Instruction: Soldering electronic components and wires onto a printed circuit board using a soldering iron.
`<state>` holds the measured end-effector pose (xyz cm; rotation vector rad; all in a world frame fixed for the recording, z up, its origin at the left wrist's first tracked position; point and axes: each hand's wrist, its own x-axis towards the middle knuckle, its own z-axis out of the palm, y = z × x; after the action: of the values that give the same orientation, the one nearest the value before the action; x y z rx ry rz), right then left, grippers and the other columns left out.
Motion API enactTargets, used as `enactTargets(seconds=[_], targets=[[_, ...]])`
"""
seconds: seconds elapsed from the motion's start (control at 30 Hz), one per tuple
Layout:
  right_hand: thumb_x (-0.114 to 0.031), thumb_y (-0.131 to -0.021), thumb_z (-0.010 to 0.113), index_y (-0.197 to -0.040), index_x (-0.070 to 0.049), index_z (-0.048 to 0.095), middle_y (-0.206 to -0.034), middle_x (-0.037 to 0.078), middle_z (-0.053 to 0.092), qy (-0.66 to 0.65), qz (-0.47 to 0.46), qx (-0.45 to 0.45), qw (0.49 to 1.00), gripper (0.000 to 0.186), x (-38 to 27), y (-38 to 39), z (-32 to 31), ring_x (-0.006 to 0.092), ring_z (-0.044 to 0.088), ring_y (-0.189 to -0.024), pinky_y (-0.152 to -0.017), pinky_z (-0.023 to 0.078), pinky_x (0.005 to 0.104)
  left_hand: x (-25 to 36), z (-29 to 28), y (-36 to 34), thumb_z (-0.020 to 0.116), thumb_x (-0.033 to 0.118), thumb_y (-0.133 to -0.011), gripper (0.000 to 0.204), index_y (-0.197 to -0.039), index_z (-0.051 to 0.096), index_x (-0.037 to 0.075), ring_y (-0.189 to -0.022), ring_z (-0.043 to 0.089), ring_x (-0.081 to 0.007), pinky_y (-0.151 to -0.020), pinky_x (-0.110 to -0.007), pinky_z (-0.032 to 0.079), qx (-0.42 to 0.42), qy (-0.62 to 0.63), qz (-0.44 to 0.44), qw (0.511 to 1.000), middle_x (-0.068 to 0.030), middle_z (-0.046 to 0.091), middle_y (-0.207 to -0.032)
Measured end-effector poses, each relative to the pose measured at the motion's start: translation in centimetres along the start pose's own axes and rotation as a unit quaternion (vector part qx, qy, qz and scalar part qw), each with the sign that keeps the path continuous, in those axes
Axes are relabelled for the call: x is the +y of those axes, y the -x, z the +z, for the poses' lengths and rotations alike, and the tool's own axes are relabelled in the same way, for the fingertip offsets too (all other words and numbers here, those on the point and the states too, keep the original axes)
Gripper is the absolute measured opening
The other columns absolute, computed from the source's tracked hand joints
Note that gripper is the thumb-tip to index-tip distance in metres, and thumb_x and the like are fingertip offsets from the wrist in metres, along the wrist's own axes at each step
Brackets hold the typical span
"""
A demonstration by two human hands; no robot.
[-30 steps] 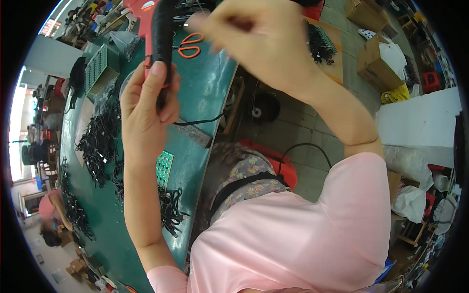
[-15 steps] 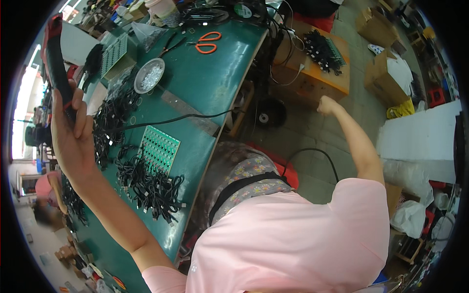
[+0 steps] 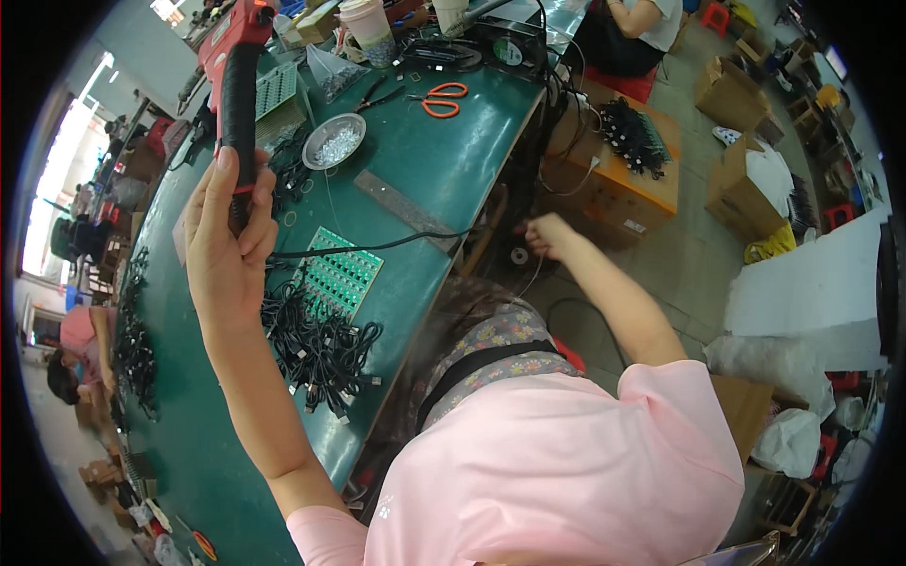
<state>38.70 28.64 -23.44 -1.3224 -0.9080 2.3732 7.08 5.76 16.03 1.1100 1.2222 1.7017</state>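
My left hand is raised over the green table, its fingers wrapped round the black handle of a red-and-black soldering gun. A black cord runs from below that hand toward the table's right edge. Off the same edge, low down, my right hand is closed in a pinch on a thin pale wire, which hangs below the fingers. Close to it is a dark spool with a light centre. On the table, a green circuit board lies against a heap of black cables.
A metal dish of small clear pieces, orange-handled scissors and a flat metal bar lie on the table. More cables rest on a brown box at the right. Another person bends at the far left.
My left hand has moved right with the soldering gun, whose red body now shows more. My right hand has come left and down toward the spool. The view has shifted somewhat.
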Motion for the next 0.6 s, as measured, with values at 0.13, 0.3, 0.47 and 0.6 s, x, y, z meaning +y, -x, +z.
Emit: enactTargets(seconds=[0.13,0.3,0.47,0.6], targets=[[-0.026,-0.095,0.048,-0.084,0.002,0.066,-0.051,0.000,0.046,0.263,-0.285,0.185,0.903,0.035,-10.8,14.4,8.3,0.0081,0.035,-0.041,-0.037,0.026,0.0251,-1.6,-1.8,0.3,0.057,0.030,-0.095,0.033,-0.101,0.055,-0.003,-0.041,0.027,0.0003,-0.038,-0.016,0.018,0.009,0.006,0.008,1.000,-0.0041,0.052,-0.075],[-0.024,-0.097,0.048,-0.083,-0.001,0.066,-0.056,-0.005,0.047,0.310,-0.450,0.231,0.805,0.033,-19.8,26.7,10.1,0.0018,0.031,-0.042,-0.039,0.022,0.0211,-3.7,-1.9,-0.4,0.060,0.027,-0.093,0.025,-0.094,0.054,0.003,-0.040,0.030,0.0006,-0.037,-0.017,0.019,-0.021,0.029,0.002,0.999,-0.0027,0.054,-0.073],[-0.032,-0.100,0.041,-0.102,-0.006,0.065,-0.054,-0.010,0.035,0.384,-0.523,0.264,0.713,0.035,-24.2,37.0,13.5,-0.0014,0.024,-0.042,-0.039,0.019,0.0161,-5.7,-0.6,-0.8,0.061,0.026,-0.093,0.023,-0.090,0.055,0.004,-0.041,0.031,0.0012,-0.037,-0.018,0.020,-0.045,0.012,-0.002,0.999,0.0014,0.053,-0.069],[-0.019,-0.098,0.048,-0.092,0.000,0.062,-0.067,0.007,0.064,0.390,-0.533,0.309,0.685,0.024,-26.3,40.3,19.8,0.0152,0.057,-0.050,-0.049,0.046,0.0202,-7.5,0.1,-1.5,0.060,0.027,-0.093,0.024,-0.089,0.054,0.004,-0.040,0.030,0.0013,-0.037,-0.018,0.019,-0.062,0.001,-0.004,0.998,0.0018,0.051,-0.069]])
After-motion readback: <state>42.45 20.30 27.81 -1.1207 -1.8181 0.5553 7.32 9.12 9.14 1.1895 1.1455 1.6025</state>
